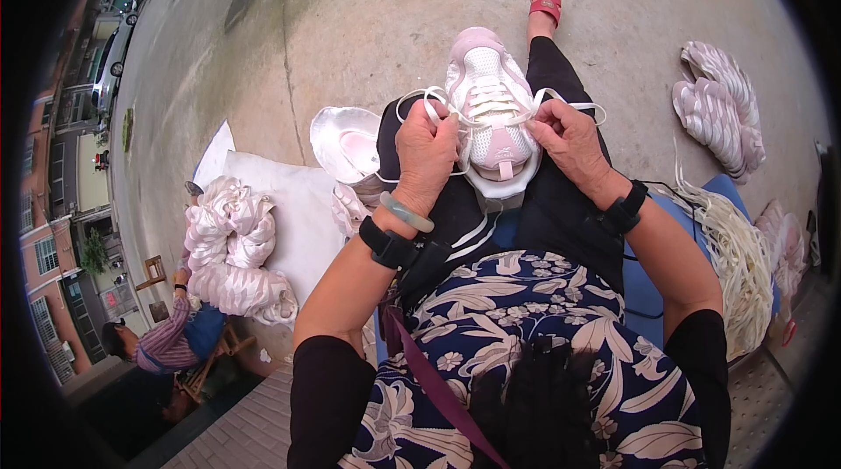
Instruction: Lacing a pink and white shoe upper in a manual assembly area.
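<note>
White Sneaker [482,75] with pink panels rested on the thighs [574,202], toe outward.
The legs evidently steadied it, freeing both hands. The left hand [427,149] had thumb and fingers pinched on the white lace [492,107] left of the tongue; the right hand [569,138] pinched it opposite. The lace bundle [736,268] lay to the right, presumably for reach.

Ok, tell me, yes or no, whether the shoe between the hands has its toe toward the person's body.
No: the shoe has its toe pointing away, with the ankle opening at the nearer end.
</note>
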### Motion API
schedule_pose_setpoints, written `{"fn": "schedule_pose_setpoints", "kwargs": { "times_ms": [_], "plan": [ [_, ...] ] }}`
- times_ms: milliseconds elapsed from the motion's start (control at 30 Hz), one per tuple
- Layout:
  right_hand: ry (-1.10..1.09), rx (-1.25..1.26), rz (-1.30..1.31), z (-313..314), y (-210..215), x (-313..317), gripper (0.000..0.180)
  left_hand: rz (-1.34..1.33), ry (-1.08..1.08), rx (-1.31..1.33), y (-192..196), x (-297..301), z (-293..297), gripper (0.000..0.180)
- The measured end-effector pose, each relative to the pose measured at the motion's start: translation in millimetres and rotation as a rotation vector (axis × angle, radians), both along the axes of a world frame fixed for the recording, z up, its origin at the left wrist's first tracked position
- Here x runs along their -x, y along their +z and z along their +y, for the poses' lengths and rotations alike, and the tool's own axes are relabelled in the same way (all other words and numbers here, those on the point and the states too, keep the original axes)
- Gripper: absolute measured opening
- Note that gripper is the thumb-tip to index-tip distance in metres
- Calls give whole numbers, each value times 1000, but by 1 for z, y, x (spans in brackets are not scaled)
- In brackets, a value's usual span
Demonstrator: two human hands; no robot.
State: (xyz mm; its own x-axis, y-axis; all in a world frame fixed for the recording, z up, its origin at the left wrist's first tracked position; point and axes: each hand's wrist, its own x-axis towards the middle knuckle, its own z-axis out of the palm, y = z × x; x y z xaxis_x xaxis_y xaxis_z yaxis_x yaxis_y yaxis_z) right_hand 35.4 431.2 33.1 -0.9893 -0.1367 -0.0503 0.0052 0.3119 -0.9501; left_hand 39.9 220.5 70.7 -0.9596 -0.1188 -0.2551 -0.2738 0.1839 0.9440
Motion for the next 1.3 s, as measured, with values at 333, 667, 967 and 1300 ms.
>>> {"fn": "schedule_pose_setpoints", "kwargs": {
  "times_ms": [333,667,967,1300],
  "plan": [
    [56,3,28,8,4,-3,19,167,42,259,-33,4,-5,13],
    [39,-78,310,-1,20,-7,11,407,-110,586,-21,4,8,20],
    [292,-455,567,-39,36,-2,6,354,-172,605,5,-22,3,45],
    [302,-624,779,-50,13,11,9,546,-357,761,-12,-20,-2,35]
  ]
}}
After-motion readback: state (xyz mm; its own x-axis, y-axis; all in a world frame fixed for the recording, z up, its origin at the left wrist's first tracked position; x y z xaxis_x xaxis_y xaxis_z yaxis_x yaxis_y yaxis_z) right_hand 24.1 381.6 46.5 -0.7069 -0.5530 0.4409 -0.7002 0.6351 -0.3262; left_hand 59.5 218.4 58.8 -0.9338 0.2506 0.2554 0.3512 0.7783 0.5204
